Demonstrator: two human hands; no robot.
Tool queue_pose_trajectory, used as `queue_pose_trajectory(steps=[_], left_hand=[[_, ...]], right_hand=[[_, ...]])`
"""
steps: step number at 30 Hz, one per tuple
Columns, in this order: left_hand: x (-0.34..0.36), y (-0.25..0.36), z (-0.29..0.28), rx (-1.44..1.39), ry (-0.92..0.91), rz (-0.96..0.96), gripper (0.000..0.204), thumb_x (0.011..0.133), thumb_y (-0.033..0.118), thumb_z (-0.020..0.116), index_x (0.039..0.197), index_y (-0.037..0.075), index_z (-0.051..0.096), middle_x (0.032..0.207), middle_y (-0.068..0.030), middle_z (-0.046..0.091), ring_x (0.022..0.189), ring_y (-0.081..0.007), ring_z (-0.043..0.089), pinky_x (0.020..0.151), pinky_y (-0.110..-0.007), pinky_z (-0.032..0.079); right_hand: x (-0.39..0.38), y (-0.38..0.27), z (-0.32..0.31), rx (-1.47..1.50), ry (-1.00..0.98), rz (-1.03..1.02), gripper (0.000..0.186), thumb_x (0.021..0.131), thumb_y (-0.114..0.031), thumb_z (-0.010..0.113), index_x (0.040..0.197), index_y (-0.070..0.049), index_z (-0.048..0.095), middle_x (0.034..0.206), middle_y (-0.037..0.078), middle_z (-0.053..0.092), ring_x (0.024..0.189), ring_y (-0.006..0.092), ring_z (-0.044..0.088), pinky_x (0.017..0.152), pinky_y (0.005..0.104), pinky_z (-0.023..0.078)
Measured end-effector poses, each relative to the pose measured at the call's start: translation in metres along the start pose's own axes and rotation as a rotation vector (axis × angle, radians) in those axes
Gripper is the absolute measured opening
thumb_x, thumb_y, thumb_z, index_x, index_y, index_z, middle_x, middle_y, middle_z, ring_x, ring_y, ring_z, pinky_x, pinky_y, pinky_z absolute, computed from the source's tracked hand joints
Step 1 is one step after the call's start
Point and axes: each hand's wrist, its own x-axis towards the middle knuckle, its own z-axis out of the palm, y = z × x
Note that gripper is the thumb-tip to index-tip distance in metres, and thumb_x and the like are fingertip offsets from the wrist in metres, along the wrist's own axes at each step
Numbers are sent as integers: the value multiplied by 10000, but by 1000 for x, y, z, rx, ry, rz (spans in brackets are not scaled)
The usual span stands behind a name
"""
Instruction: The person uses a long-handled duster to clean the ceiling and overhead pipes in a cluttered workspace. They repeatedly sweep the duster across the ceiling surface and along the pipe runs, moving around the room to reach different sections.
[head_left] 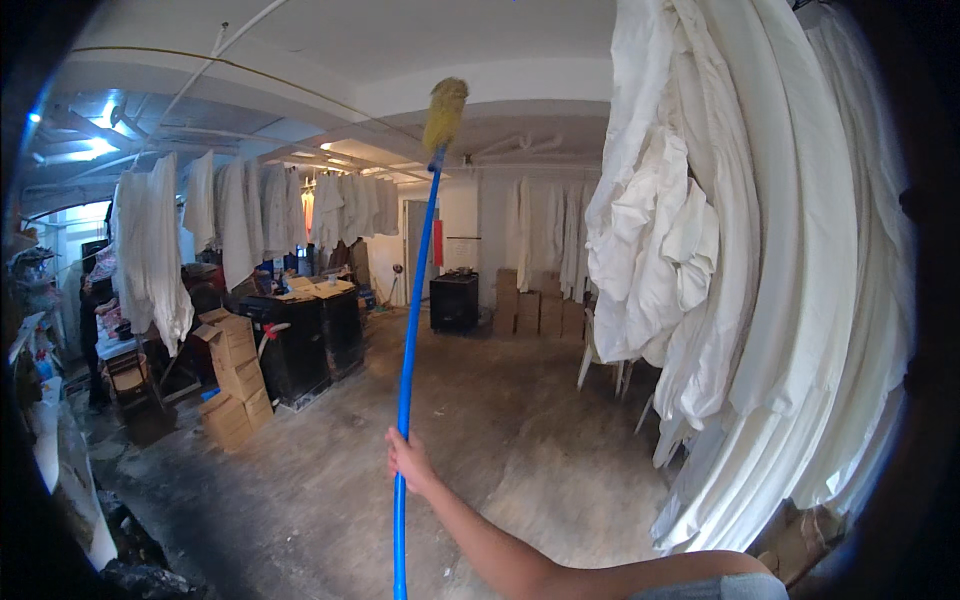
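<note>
My right hand [409, 460] is closed around the blue pole of a long-handled ceiling duster [414, 320]. The pole stands almost upright, tilting slightly right toward its top. A shaggy yellowish head [445, 112] sits on its upper end, in front of the white ceiling beam [540, 90]; whether the two touch I cannot tell. The pole's lower end runs out of the picture at the bottom. My right forearm [490, 540] reaches in from the lower right. My left hand is out of sight.
Large white cloths [790, 230] hang close on the right, with a white chair [588, 350] partly behind them. More white cloths [240, 215] hang at the left. Cardboard boxes [235, 365] lean by black cabinets [300, 350]. A person [95, 320] stands far left; a black stove-like unit [454, 302] is at the back.
</note>
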Motion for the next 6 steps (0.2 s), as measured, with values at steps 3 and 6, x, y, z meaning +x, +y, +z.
queue_pose_trajectory(steps=[3, 6], left_hand=[[29, -12, 17, 15, -176, -14, 474, 882, 437, 697, 1176, 67, 661, 825, -232, 708, 768, -388, 720, 625, -490, 525], [61, -31, 52, -51, -330, -18, 515, 883, 475, 697, 1188, 61, 661, 844, -224, 722, 788, -352, 733, 647, -488, 528]], right_hand=[[53, -53, -16, -7, 20, -44, 293, 1026, -394, 560, 973, -113, 496, 606, -26, 422, 451, 90, 411, 405, 278, 353], [103, -93, -42, -28, -3, -87, 297, 1021, -402, 566, 1011, -114, 494, 621, -23, 430, 461, 101, 420, 414, 291, 372]])
